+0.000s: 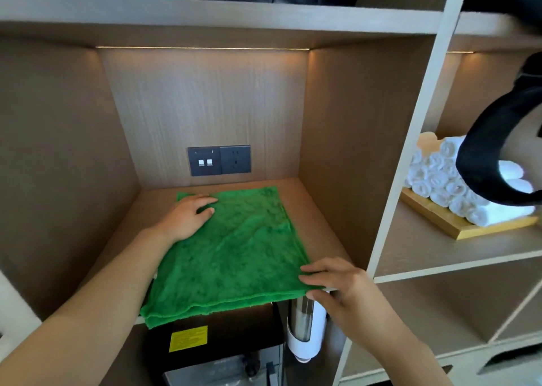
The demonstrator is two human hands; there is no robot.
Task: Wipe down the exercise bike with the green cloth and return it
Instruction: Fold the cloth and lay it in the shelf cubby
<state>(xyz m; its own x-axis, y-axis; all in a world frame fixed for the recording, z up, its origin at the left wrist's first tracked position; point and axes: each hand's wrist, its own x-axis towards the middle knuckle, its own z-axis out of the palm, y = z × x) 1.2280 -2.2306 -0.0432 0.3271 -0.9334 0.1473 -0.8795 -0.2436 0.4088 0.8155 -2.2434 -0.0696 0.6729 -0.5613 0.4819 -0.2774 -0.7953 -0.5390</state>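
Observation:
The green cloth (234, 247) lies folded and spread flat on a wooden shelf (319, 209) inside a lit cubby. Its near edge hangs a little over the shelf's front. My left hand (187, 215) rests on the cloth's far left corner, fingers loosely bent. My right hand (337, 289) pinches the cloth's near right corner between thumb and fingers at the shelf's front edge. No exercise bike is in view.
A dark socket panel (219, 160) sits on the cubby's back wall. Below the shelf stand a black machine with a yellow label (187, 338) and a white cup dispenser (305, 327). Rolled white towels on a wooden tray (448, 192) fill the right cubby, where a black strap (492, 139) hangs.

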